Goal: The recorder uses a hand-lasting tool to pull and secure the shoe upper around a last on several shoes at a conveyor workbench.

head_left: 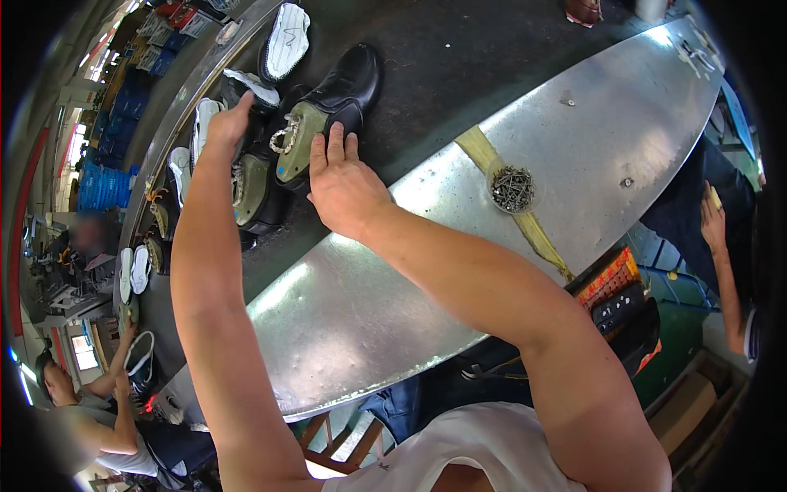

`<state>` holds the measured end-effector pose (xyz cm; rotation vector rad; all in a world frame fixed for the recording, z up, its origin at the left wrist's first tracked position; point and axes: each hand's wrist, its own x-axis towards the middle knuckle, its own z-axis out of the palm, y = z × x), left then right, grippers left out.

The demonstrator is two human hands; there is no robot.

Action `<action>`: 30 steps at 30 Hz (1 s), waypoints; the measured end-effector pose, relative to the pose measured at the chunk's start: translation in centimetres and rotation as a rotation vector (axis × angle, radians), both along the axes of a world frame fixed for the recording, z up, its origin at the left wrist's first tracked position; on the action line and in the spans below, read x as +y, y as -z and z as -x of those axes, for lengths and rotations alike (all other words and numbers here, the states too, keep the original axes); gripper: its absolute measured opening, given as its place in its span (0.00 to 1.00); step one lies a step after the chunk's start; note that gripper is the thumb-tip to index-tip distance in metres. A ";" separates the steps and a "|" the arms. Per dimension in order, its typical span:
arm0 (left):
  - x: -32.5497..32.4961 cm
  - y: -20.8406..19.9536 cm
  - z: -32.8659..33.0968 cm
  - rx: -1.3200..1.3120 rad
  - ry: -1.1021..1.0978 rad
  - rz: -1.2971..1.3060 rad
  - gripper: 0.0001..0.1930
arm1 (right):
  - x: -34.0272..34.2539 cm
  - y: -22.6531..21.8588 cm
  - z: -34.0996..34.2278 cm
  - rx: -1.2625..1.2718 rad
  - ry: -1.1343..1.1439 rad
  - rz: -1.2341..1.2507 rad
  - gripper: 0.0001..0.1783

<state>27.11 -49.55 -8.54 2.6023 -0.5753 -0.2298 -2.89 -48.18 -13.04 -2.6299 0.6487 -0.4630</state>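
Left of and beyond the bowl (538, 195) of small metal pieces, a black shoe (351, 80) sits on the dark surface (459, 78). The right hand (348, 187), nearer the bowl, rests spread fingers on it; the left hand (228, 127), farther from the bowl, lays its thumb on a black-and-white shoe (256, 84), its other fingers hidden, grip impossible to tell.

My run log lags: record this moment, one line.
left hand: at white-topped piece | right hand: on black shoe | fasteners: right of hands
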 end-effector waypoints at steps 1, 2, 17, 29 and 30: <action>-1.5 0.8 0.2 0.062 0.045 0.023 0.44 | -0.1 0.4 -0.1 -0.024 0.012 -0.039 0.35; -2.6 1.7 -0.2 0.124 0.087 0.045 0.45 | -0.1 0.7 -0.2 -0.048 0.023 -0.079 0.35; -0.4 1.0 -5.4 0.628 0.009 0.332 0.42 | -0.1 -1.0 0.8 0.066 -0.025 0.085 0.45; 17.2 -3.1 -12.7 -0.293 -0.499 0.515 0.23 | -0.1 -0.2 0.4 -0.040 0.061 -0.013 0.49; 22.0 -3.1 -14.6 -0.494 -0.551 0.423 0.31 | 0.6 -0.8 -0.1 -0.071 0.050 -0.034 0.49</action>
